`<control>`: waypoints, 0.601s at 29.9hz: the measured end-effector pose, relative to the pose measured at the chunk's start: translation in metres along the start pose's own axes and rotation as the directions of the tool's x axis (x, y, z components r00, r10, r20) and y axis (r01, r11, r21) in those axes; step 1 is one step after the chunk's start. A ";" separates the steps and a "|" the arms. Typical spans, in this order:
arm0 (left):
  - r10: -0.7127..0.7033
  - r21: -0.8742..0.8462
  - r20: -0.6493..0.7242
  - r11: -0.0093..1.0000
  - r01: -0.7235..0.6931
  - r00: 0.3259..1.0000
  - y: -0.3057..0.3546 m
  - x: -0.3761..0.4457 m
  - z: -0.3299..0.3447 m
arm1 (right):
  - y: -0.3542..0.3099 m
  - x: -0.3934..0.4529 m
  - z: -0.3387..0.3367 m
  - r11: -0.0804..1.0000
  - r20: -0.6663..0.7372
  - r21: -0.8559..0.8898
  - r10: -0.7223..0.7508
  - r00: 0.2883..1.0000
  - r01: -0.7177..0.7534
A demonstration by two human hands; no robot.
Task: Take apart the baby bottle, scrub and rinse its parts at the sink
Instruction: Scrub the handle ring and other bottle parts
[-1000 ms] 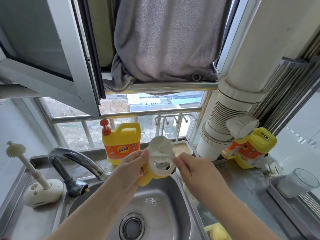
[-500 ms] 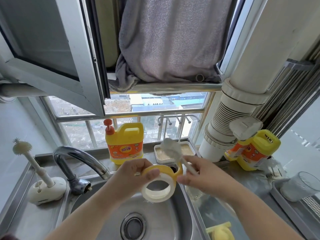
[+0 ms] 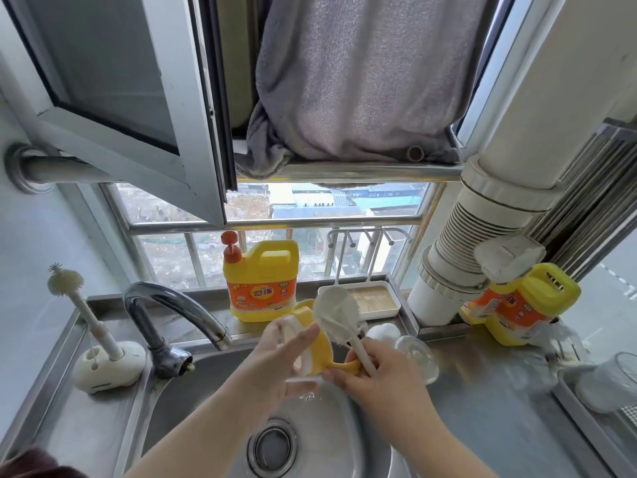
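Collar [image 3: 319, 343], the bottle's yellow handled ring with a white inner band, is held over the sink [image 3: 193, 384], so I judge drips fall into the basin. My left hand [image 3: 275, 360] grips its rim, fingers curled round it. My right hand [image 3: 382, 377] pinches the brush [image 3: 339, 313] by its slim white stem, its round bristled head against the collar for scrubbing. Clear glass body [image 3: 415, 357] lies on the bench at the sink's right edge.
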State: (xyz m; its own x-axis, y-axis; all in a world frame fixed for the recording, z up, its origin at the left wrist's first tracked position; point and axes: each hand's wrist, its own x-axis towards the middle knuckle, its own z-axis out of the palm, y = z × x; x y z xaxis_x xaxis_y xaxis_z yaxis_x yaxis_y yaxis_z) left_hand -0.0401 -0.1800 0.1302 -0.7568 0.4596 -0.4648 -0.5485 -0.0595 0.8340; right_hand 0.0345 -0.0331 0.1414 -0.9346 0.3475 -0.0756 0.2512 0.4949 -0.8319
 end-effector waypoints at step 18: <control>0.208 0.088 0.247 0.968 -0.236 0.946 0.022 -0.009 -0.008 | -0.019 0.025 -0.039 0.647 0.235 -0.628 -0.371 0.898 0.432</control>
State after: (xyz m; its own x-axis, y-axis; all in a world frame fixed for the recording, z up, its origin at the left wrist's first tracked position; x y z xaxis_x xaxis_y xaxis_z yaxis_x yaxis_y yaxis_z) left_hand -0.0477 -0.1921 0.1501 -0.7422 0.6417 -0.1930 -0.3213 -0.0881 0.9429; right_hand 0.0165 -0.0026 0.1766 -0.9920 -0.0588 0.1116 -0.0829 0.9706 -0.2258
